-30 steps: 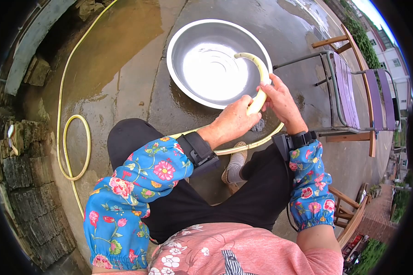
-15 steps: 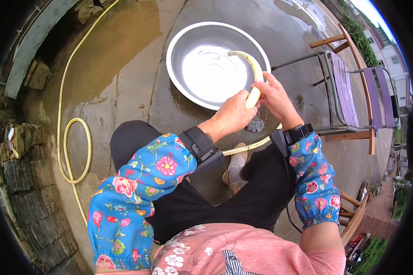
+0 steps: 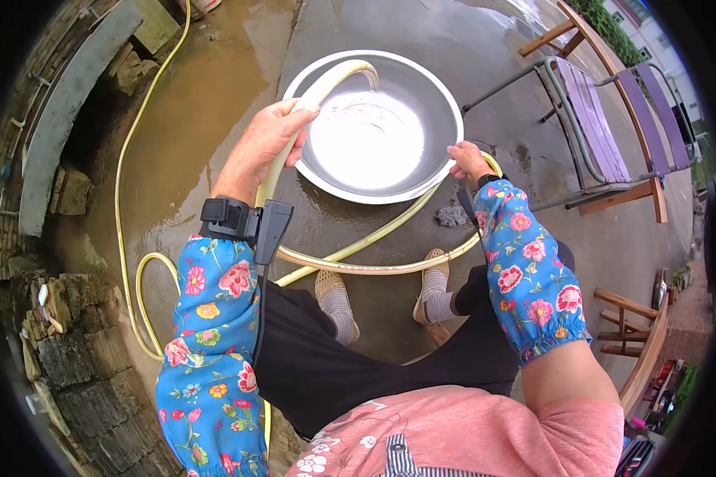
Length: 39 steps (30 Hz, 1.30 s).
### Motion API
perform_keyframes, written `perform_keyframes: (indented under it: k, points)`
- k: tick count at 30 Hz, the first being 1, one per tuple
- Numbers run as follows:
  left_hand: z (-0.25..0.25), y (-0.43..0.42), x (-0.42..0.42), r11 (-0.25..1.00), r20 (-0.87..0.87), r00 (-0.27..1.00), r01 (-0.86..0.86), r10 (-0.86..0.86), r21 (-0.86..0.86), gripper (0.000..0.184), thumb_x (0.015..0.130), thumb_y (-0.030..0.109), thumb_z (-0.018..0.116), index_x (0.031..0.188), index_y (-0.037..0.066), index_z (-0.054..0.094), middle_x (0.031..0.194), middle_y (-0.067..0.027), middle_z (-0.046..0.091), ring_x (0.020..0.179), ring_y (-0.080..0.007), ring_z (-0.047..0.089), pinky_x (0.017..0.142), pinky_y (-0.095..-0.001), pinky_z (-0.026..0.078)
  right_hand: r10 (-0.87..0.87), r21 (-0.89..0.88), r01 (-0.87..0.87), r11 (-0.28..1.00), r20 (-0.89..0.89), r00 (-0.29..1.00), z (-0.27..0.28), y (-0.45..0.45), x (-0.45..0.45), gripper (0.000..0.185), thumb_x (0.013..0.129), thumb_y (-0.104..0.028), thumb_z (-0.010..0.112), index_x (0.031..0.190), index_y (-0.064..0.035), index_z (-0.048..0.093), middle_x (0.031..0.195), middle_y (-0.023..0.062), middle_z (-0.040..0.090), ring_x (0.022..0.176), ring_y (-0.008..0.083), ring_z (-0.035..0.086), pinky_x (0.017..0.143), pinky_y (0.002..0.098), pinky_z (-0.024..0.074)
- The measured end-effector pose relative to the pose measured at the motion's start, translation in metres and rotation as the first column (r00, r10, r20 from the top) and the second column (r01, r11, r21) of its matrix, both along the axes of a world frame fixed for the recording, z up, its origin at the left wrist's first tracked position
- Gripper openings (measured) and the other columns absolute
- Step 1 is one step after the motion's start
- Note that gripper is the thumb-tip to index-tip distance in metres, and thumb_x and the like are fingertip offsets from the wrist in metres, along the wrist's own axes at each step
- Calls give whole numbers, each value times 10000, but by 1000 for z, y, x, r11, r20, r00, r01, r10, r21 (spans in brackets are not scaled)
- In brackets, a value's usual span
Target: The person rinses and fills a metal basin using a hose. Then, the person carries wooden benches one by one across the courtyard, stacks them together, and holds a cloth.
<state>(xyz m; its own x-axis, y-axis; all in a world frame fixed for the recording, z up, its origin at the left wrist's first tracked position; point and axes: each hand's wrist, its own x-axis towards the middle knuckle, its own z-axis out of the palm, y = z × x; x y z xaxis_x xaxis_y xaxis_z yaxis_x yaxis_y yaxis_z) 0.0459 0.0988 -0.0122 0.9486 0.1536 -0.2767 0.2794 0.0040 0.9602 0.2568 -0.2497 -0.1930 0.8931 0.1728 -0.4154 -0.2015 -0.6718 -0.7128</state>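
Wet concrete ground point(image 3: 358, 28), smooth and grey, a muddy brown puddle point(image 3: 219, 87) spread over the far left. Near left, stacked stone point(image 3: 75, 358): rough, blocky, dark, rugged at the edges. Far right, a chair point(image 3: 588, 115) with flat purple slats on a grey tubular frame.

Basin point(image 3: 439, 119): wide, round, metal, on the ground beyond the feet. Pale rolled rim; sloping grey wall; floor glaring white, faint rings showing through the shine.

Hose point(image 3: 338, 73): pale yellow, round, flexible, slightly glossy. Upper length arches over the basin's left rim, its end bent down above the inside; a glassy streak there, too small to tell whether water. Lower lengths curve and cross on the ground between basin and feet, one bearing a line of tiny print. A thinner-looking yellow run loops at left.

Blue floral sleeves point(image 3: 207, 350), gathered cloth, dark straps at the wrists. Left hand point(image 3: 269, 145): fingers wrapped round the hose, left of the basin. Right hand point(image 3: 471, 161): fingers curled at the basin's right rim; cannot tell whether they grip it.

Tan shoes point(image 3: 330, 288), perforated, over striped socks point(image 3: 340, 314).

Grey clump point(image 3: 452, 216), matted, just beside the basin, near right.
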Motion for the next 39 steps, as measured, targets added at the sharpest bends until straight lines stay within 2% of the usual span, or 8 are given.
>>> perform_keyframes:
  k: [3, 5, 7, 10, 15, 19, 27, 39]
  points:
    - [-3, 3, 2, 998, 11, 999, 44, -44, -47, 233, 908, 282, 584, 956, 54, 585, 575, 27, 465, 396, -67, 400, 387, -207, 321, -205, -77, 194, 978, -180, 962, -64, -21, -20, 486, 885, -325, 548, 1159, 73, 496, 936, 195, 613, 693, 270, 648, 519, 373, 537]
    - [-8, -1, 10, 998, -3, 998, 61, -61, -31, 233, 912, 274, 578, 976, 51, 588, 575, 26, 464, 398, -71, 406, 386, -207, 323, -328, 145, 392, 909, -332, 884, -93, -13, -41, 480, 896, -311, 541, 1196, 53, 452, 1053, 224, 573, 767, 333, 655, 571, 416, 552]
    - [-11, -5, 18, 999, -48, 998, 51, -52, -18, 231, 913, 266, 576, 979, 45, 589, 577, 26, 464, 398, -72, 411, 387, -206, 323, -317, 389, 473, 791, -400, 860, -112, 0, -53, 366, 903, -255, 538, 1120, 34, 478, 1016, 213, 588, 764, 336, 655, 575, 417, 559]
    - [-9, -3, 27, 998, -49, 997, 59, -59, 1, 237, 908, 274, 582, 963, 43, 593, 573, 22, 472, 403, -73, 419, 401, -212, 334, -510, 514, 655, 554, -413, 755, -112, 22, -64, 221, 891, -167, 561, 1018, 1, 493, 908, 147, 610, 693, 269, 646, 526, 385, 554]
    - [-6, -2, 36, 998, -24, 998, 58, -58, 14, 248, 901, 291, 590, 952, 48, 597, 565, 22, 477, 408, -74, 422, 413, -219, 341, -483, 495, 569, 657, -304, 821, -84, 23, -46, 183, 881, -176, 601, 926, -12, 533, 750, 91, 611, 534, 174, 599, 435, 298, 511]
    - [-1, -4, 36, 999, 20, 999, 34, -34, 18, 245, 906, 289, 584, 950, 48, 594, 587, 22, 484, 416, -72, 427, 410, -216, 336, -347, 651, 285, 704, -35, 937, -4, 50, -12, 206, 860, -202, 649, 824, -23, 553, 666, 51, 595, 471, 108, 550, 387, 229, 431]
    - [5, 12, 23, 997, 51, 996, -78, 79, -27, 219, 876, 287, 618, 900, 70, 596, 599, 24, 491, 411, -63, 425, 387, -218, 333, -195, 675, 36, 737, 162, 967, 49, 114, -30, 205, 832, -158, 681, 835, -15, 533, 653, 51, 575, 448, 115, 553, 376, 240, 441]
    - [-8, 13, 1, 991, -20, 994, -103, 105, 80, 229, 868, 292, 615, 868, 64, 599, 599, 26, 493, 411, -61, 425, 375, -220, 326, -367, 666, 283, 690, -15, 930, -19, 40, -71, 194, 843, -149, 664, 837, -10, 528, 677, 76, 592, 458, 140, 577, 369, 228, 437]
